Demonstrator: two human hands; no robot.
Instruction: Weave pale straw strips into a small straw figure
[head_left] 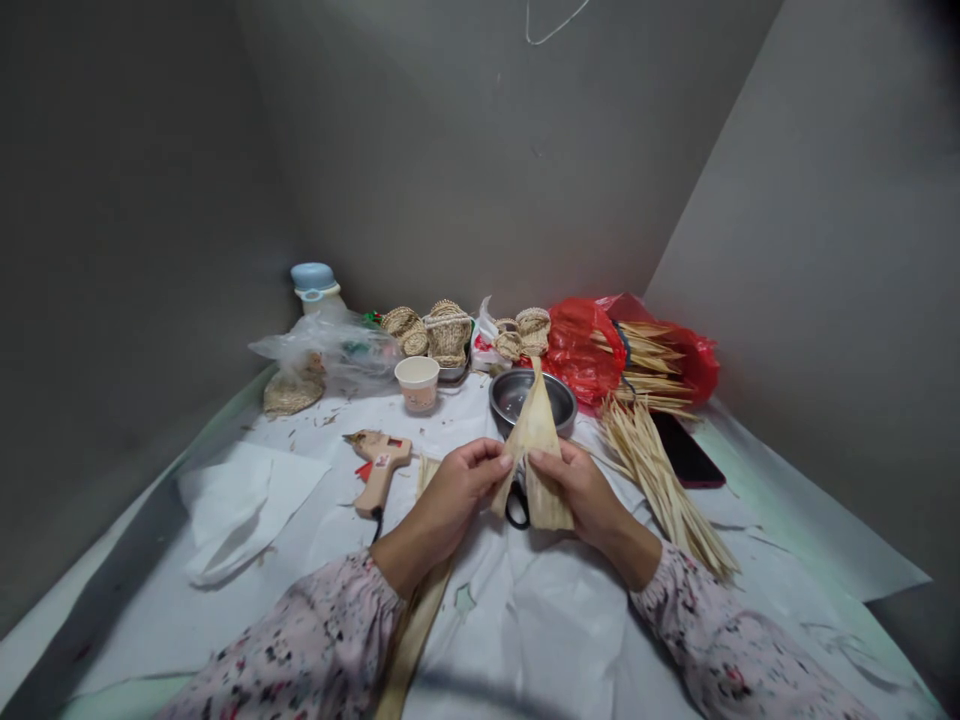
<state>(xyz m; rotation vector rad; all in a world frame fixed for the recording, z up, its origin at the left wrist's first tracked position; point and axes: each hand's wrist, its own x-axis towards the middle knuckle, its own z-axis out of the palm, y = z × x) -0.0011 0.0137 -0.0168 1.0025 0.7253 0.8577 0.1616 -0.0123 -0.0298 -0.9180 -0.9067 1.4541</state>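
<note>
Near centre, over white sheeting (555, 635), the left hand (463, 488) and right hand (589, 492) pinch a pale husk (535, 425), a black loop (509, 512) (mostly hidden) showing behind it. A glue gun (381, 470) lies left, a straw bundle (664, 475) right; farther, the husk partly blocks a metal bowl (564, 408), before grey walls (465, 150).

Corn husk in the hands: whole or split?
Partly split. The corn husk is joined above but parts in two below, one side in the left hand, the other in the right hand.
</note>
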